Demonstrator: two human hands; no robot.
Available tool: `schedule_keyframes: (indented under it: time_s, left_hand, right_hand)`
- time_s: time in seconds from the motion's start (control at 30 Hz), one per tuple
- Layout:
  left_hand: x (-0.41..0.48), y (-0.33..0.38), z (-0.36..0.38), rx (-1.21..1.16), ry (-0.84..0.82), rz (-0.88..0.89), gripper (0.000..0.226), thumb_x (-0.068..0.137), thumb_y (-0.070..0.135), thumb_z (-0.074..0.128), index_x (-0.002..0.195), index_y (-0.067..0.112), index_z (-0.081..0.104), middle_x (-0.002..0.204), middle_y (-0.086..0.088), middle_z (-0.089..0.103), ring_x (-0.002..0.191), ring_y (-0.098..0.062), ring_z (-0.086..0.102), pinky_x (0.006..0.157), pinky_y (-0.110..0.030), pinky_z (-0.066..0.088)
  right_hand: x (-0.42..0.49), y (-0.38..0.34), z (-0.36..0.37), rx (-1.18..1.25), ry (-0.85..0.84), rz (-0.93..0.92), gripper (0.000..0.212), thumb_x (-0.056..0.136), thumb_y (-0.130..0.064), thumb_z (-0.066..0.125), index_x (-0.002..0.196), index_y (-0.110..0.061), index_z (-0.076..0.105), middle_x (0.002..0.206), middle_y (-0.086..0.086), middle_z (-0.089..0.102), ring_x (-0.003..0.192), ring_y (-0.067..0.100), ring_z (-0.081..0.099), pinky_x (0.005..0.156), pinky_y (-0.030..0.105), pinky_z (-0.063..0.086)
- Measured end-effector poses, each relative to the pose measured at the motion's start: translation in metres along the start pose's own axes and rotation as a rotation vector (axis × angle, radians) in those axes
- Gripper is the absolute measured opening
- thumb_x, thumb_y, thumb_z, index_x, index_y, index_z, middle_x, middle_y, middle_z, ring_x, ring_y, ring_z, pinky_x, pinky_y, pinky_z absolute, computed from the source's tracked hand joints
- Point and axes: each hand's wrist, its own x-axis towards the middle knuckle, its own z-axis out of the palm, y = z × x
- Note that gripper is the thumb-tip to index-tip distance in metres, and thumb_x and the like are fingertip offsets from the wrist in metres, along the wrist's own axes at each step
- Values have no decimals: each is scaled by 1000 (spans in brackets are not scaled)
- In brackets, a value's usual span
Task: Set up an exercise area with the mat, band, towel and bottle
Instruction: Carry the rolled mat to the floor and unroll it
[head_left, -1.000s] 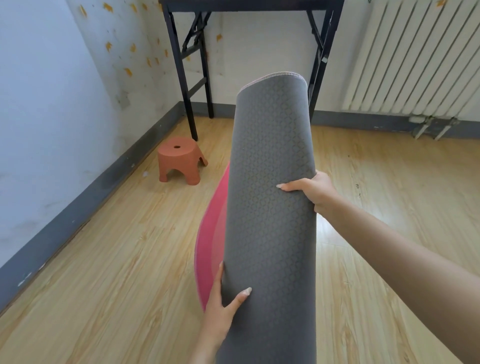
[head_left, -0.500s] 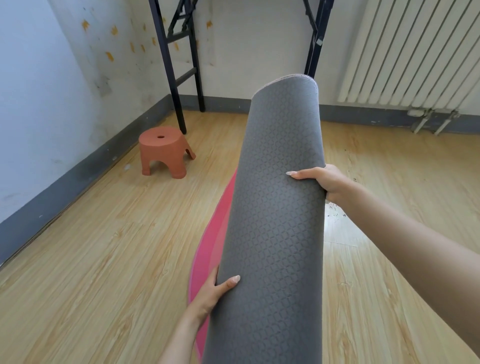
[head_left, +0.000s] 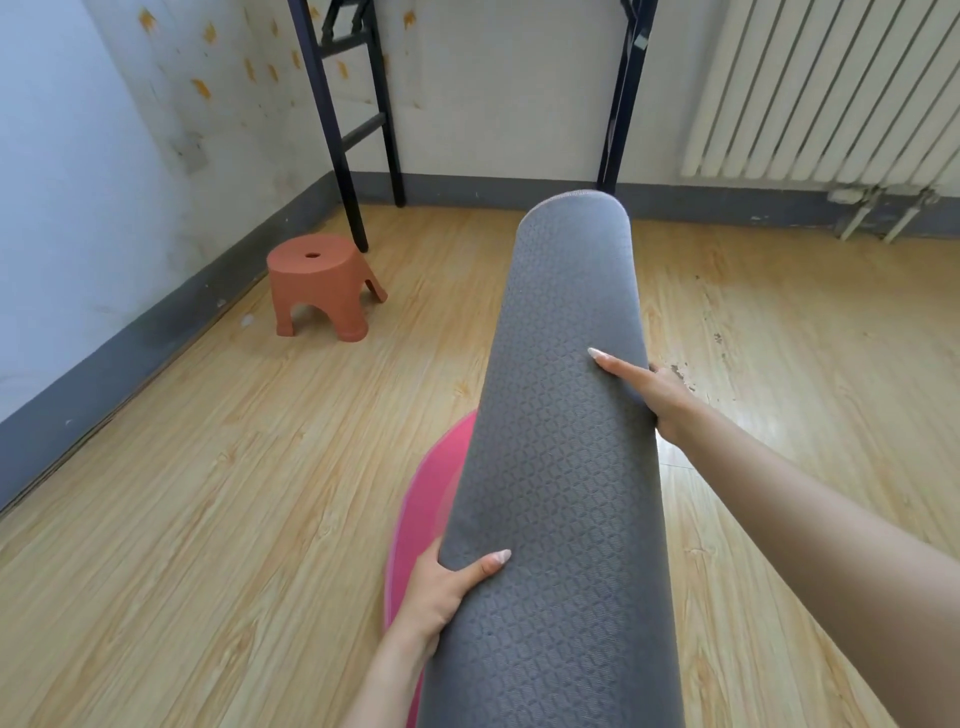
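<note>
A rolled exercise mat (head_left: 561, 467), grey and textured outside with a pink inner side showing at its lower left, is held lengthwise in front of me, pointing away over the wooden floor. My left hand (head_left: 447, 587) grips the roll from underneath on its near left side, thumb on top. Farther up, my right hand (head_left: 649, 389) holds the right side of the roll, fingers laid across the grey surface. No band, towel or bottle is in view.
A small orange plastic stool (head_left: 322, 286) stands on the floor at the left near the wall. Black metal frame legs (head_left: 358, 119) rise by the back wall. A white radiator (head_left: 831, 88) hangs at the back right. Wooden floor (head_left: 182, 493) lies all around.
The view has tilted down and the far end of the roll has dropped lower toward the floor. Both hands keep their hold on the mat.
</note>
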Motion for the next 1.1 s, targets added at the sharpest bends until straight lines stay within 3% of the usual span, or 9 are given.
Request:
schedule_keyframes:
  time_s: [0.1, 0.27, 0.37, 0.43, 0.57, 0.7, 0.9, 1.0, 1.1]
  left_hand:
    - [4, -7, 8, 1, 2, 6, 40, 64, 9, 84, 101, 15, 67, 92, 4, 76, 86, -10, 72, 64, -15, 53]
    - [12, -15, 19, -9, -2, 16, 41, 63, 7, 85, 100, 14, 68, 92, 3, 76, 86, -10, 72, 64, -15, 53]
    - [19, -18, 24, -9, -9, 2, 42, 63, 9, 86, 101, 14, 69, 92, 4, 76, 86, -12, 72, 69, -21, 54]
    - [25, -21, 29, -17, -16, -3, 42, 63, 9, 86, 101, 13, 69, 92, 3, 76, 86, -13, 72, 72, -25, 55]
    - [37, -27, 45, -11, -45, -22, 40, 65, 10, 85, 102, 14, 70, 93, 1, 76, 88, -15, 72, 75, -29, 56]
    - [50, -37, 54, 26, -117, -66, 54, 54, 31, 91, 103, 17, 72, 97, -1, 75, 93, -19, 71, 90, -41, 54]
    - [57, -46, 44, 145, -163, -93, 82, 49, 62, 85, 114, 17, 65, 113, -1, 71, 103, -18, 67, 97, -42, 50]
    - [53, -51, 42, 289, -145, -170, 90, 73, 66, 65, 139, 11, 38, 137, -2, 50, 127, -17, 49, 109, -35, 37]
    - [53, -59, 37, 339, -127, -151, 61, 89, 55, 51, 132, 11, 50, 135, -2, 53, 123, -15, 51, 105, -30, 39]
  right_hand:
    - [2, 29, -8, -3, 58, 0, 92, 42, -58, 90, 117, -16, 58, 111, -1, 68, 98, 18, 68, 90, 37, 54]
    - [-10, 63, -12, 2, 105, -17, 72, 57, -35, 88, 116, -18, 50, 116, 2, 63, 96, 17, 65, 84, 32, 53]
    - [-25, 82, -5, -66, 153, -17, 106, 47, -43, 91, 138, -20, 41, 138, -1, 53, 120, 20, 56, 102, 42, 46]
    - [-42, 98, 8, -243, 187, -29, 114, 56, -46, 88, 149, -27, 25, 153, -3, 32, 141, 19, 33, 114, 44, 32]
    - [-79, 137, 42, -534, 92, -151, 104, 69, -49, 79, 150, -39, 15, 161, -4, 3, 149, 22, -4, 120, 45, 8]
    - [-98, 169, 52, -806, 75, -137, 93, 79, -53, 65, 150, -44, 5, 162, 2, -9, 147, 29, -17, 119, 46, -3]
    - [-117, 186, 62, -1098, 37, -102, 95, 77, -57, 56, 151, -39, -1, 159, 10, -19, 142, 40, -27, 116, 52, -11]
    - [-125, 196, 88, -1257, 127, -164, 109, 57, -70, 53, 151, -23, 25, 158, 25, 4, 141, 51, -9, 110, 62, -3]
    - [-117, 207, 96, -1276, 187, -135, 126, 26, -78, 53, 129, -6, 59, 140, 31, 44, 131, 56, 25, 99, 67, 15]
